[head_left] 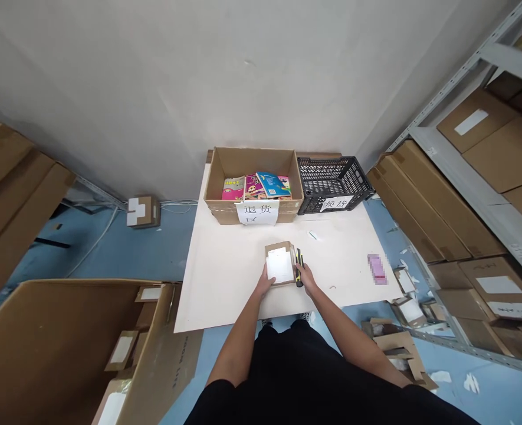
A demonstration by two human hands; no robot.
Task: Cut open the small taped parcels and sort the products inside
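On the white table (225, 277) in front of me is a small cardboard box (280, 244) with a white label on top. My left hand (265, 281) grips its near left corner, thumb over the label. At the box's right side my right hand (306, 278) is closed around a black and yellow utility knife (299, 268). The knife points away from me; whether its blade is out or touches the box I cannot tell.
An open carton (254, 154) of books with a handwritten sign stands at the table's back, beside a black plastic crate (331, 171). A blurred pink item (377, 269) lies at the right. A big carton (35, 348) of parcels is at left; shelving (450, 168) with boxes flanks the right.
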